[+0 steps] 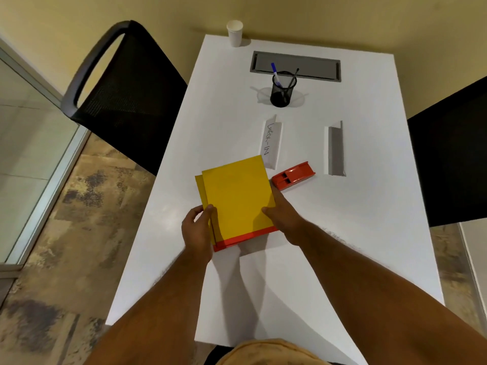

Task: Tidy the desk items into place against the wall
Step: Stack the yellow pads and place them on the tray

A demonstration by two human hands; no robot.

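Observation:
A stack of yellow folders with a red one showing along the bottom edge is lifted slightly above the white desk. My left hand grips its left edge and my right hand grips its right edge. Just beyond lies a red stapler. A folded paper sign reading CHECK-IN and a second folded sign stand mid-desk. A black mesh pen holder with pens sits farther back. At the far left corner, against the wall, stands a white paper cup.
A grey cable tray is set into the desk near the wall. A black mesh chair stands on the left and another black chair on the right. A glass partition runs along the far left.

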